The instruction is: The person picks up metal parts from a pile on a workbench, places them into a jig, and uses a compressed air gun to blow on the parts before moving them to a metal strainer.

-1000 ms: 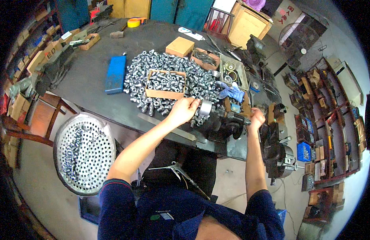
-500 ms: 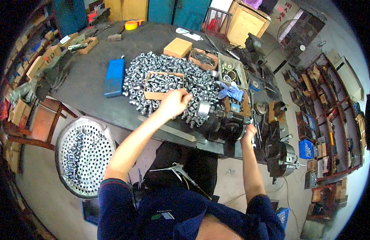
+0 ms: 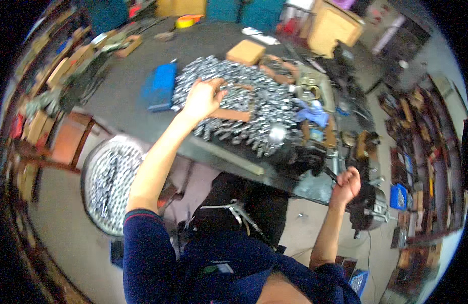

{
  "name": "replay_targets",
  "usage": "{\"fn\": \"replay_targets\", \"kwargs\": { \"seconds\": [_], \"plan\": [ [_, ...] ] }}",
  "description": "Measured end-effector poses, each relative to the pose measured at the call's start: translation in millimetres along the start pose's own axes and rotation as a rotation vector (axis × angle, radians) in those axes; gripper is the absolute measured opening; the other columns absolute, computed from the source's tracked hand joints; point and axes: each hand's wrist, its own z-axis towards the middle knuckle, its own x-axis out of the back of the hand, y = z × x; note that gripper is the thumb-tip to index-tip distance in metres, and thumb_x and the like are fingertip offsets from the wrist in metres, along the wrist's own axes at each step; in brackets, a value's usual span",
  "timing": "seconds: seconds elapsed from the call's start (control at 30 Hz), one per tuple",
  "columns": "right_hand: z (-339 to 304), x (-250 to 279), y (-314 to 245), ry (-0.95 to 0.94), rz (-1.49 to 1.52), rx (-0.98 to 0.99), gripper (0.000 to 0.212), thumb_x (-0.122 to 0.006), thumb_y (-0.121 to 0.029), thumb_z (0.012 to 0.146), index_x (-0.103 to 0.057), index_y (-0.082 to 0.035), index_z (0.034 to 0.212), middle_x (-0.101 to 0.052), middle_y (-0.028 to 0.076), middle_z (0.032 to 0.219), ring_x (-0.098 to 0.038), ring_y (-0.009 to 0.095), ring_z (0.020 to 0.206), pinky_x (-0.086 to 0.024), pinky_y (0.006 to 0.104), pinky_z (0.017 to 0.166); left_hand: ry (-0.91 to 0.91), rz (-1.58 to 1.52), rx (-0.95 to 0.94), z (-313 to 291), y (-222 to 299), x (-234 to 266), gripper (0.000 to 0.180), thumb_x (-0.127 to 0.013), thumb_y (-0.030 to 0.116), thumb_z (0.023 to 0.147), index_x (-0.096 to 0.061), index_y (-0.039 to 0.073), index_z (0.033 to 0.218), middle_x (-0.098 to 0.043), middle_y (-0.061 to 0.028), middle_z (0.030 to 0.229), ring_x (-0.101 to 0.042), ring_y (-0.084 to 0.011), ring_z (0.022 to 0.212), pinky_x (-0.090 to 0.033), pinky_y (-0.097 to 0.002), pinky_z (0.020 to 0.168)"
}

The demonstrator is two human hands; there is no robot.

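Hundreds of small silvery metal fittings [image 3: 272, 104] lie in a broad heap on the dark counter [image 3: 125, 78], with an open carton [image 3: 230, 115] sitting amid them. Over the left end of that carton is the left hand [image 3: 202, 99], palm down, its fingers bent and drawn toward the thumb; blur hides whether a fitting is pinched between them, or whether they touch the heap. The right hand [image 3: 346, 187], with fingers curled, is at the end of a dark handle [image 3: 331, 175] beside the counter's front edge, though how firmly it grips cannot be told. Just left of that handle stands a dark machine [image 3: 309, 159], and a bright metal cylinder [image 3: 277, 134] is near it, at the heap's right front. Behind the machine lies a bluish cloth [image 3: 313, 113]; a blue box [image 3: 164, 86] borders the heap on the left, and a closed cardboard box [image 3: 245, 52] adjoins its far side. One pale strip [image 3: 234, 158] runs along the front of the counter. Lower left, well apart from the carton, a round perforated pan [image 3: 132, 152] carries more metal pieces. Below the counter's edge is a silvery air gun [image 3: 238, 209], and shelves [image 3: 429, 167] line the right wall.
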Motion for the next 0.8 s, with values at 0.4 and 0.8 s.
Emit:
{"fn": "replay_targets", "kwargs": {
  "seconds": [0.4, 0.8],
  "plan": [
    [-2, 42, 78, 0.222, -0.242, -0.281, 0.012, -0.05, -0.012, 0.077, -0.055, -0.001, 0.077, -0.048, 0.0, 0.065, -0.04, 0.008, 0.051, -0.031, 0.0198, 0.043, -0.139, 0.449, 0.944, -357, -122, 224, 0.029, -0.047, 0.009, 0.063, -0.062, 0.007, 0.088, -0.058, -0.0195, 0.069, -0.057, -0.0325, 0.062, -0.046, -0.0389, 0.061],
    [-4, 59, 73, 0.077, -0.236, -0.267, 0.022, -0.043, -0.017, 0.081, -0.052, 0.002, 0.089, -0.046, 0.001, 0.066, -0.039, 0.007, 0.053, -0.031, 0.02, 0.045, -0.364, 0.785, 1.071, -406, -75, 203, 0.016, -0.054, 0.019, 0.063, -0.057, 0.006, 0.072, -0.059, -0.0156, 0.072, -0.058, -0.0313, 0.07, -0.047, -0.0399, 0.063]
  ]
}}
